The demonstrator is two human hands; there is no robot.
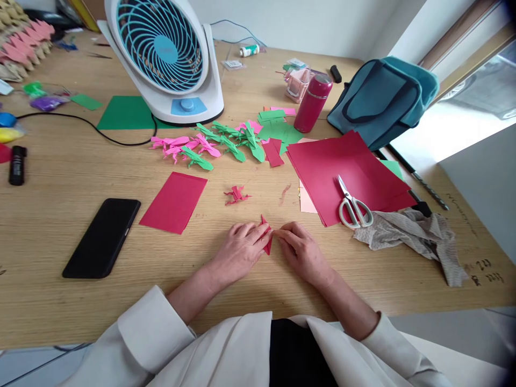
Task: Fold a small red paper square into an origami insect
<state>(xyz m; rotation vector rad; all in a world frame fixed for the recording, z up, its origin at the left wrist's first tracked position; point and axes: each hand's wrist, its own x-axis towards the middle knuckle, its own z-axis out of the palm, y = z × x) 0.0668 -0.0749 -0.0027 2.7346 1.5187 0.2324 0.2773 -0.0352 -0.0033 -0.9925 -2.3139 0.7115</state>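
Observation:
A small piece of folded red paper [267, 248] with pointed ends lies on the table in front of me. My left hand [240, 247] presses it down, fingers together and partly covering it. At its right edge, my right hand [303, 250] is closed in a pinch; the fingertips hide the exact grip. Just beyond my hands sits a small red origami figure [237, 195] with thin legs. To the left of it lies a flat sheet of red paper [176, 203]. Several pink and green origami figures [231, 144] are grouped farther back.
On the right, white-handled scissors [351, 209] rest on large red sheets [322, 161], beside a crumpled cloth [419, 236]. A black phone [102, 236] lies left. Behind stand a fan [189, 97], a red bottle [312, 107] and a teal bag [379, 102].

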